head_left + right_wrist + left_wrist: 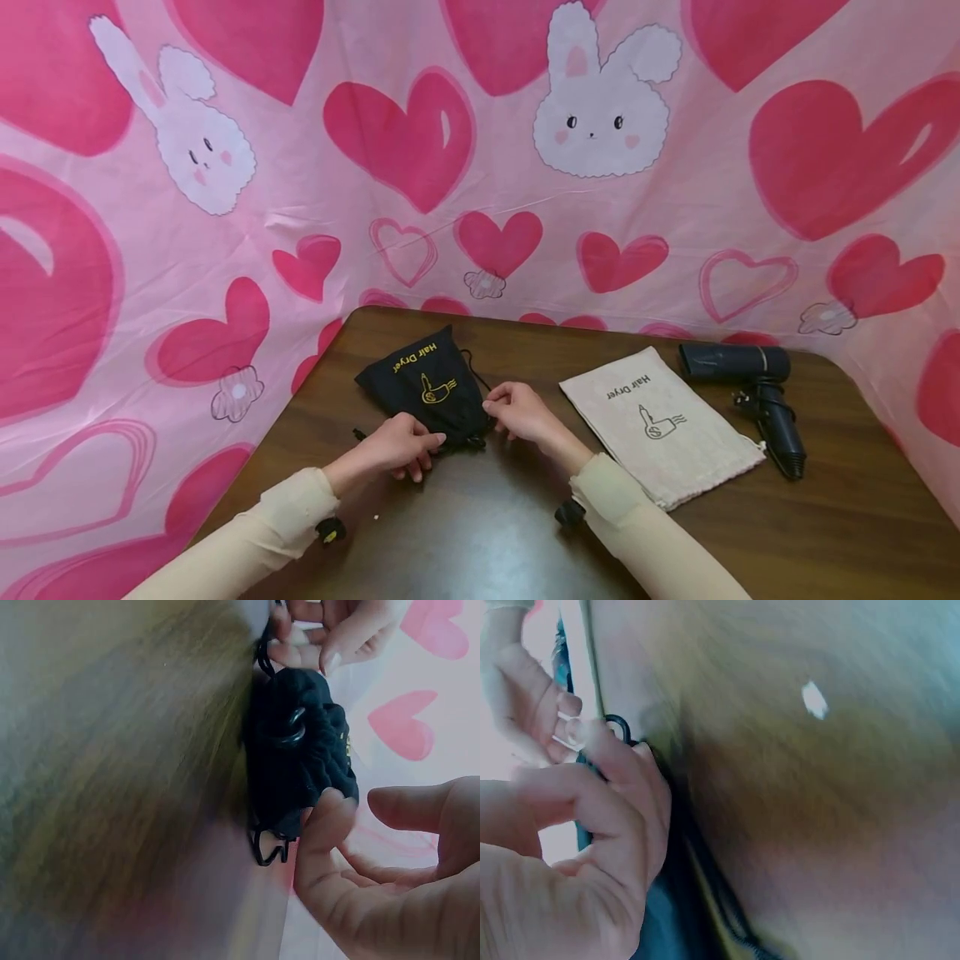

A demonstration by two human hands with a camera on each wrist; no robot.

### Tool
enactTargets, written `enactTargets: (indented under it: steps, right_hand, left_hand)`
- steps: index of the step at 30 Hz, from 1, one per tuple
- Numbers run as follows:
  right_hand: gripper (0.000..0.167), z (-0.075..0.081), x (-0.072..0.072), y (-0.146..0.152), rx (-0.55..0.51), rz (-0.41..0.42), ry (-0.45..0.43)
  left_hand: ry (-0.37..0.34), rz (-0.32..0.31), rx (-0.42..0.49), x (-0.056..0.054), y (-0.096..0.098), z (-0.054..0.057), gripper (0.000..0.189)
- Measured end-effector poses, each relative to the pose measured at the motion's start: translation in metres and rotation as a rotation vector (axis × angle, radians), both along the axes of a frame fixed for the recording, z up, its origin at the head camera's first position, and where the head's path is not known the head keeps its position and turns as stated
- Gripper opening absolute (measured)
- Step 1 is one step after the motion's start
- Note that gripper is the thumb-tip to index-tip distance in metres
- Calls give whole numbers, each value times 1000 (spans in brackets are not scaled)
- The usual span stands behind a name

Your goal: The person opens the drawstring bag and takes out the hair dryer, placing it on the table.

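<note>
A black drawstring pouch with yellow "Hair Dryer" lettering lies on the table, its gathered mouth toward the person. At the mouth's left side is the left hand, fingers loosely bent and touching the pouch edge. Past that hand runs a black cord. Across the mouth, the right hand has a fingertip against the pouch, with a gap between thumb and index finger in the right wrist view. Small cord loops stick out at the mouth. Most of the pouch is hidden in the left wrist view.
A beige drawstring pouch with dark "Hair Dryer" lettering lies flat at right. Beyond it rests a black hair dryer. A small white scrap lies on the brown table. Pink curtain with hearts and rabbits encloses the table.
</note>
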State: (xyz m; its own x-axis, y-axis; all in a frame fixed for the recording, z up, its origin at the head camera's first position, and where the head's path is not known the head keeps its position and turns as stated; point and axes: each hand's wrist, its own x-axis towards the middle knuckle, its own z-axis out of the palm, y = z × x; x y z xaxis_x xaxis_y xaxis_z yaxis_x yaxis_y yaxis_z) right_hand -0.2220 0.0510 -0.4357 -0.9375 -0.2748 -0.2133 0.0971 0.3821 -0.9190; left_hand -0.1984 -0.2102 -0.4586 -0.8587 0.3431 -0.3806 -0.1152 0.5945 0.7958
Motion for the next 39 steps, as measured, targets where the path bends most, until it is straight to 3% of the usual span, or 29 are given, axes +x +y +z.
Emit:
enactTargets:
  steps: [2,8,11,16,24,39]
  right_hand:
    - [19,-1,-3,-2,15,4,2]
    - [18,-2,-8,-5,92,29,19]
    - [18,-4,-10,-6,133,30,23]
    - [20,-6,-12,-6,179,19,32]
    - [19,-5,-10,-8,178,26,12]
    - [18,-5,-11,-12,202,63,35]
  left_hand:
    - [-101,59,41,8,9,23,36]
    - [-225,179,175,5,14,23,40]
    - [-218,205,180,4,16,23,40]
    - [-190,180,147,0,14,22,40]
    - [-234,183,163,-6,15,18,36]
    - [-226,214,158,-5,19,20,33]
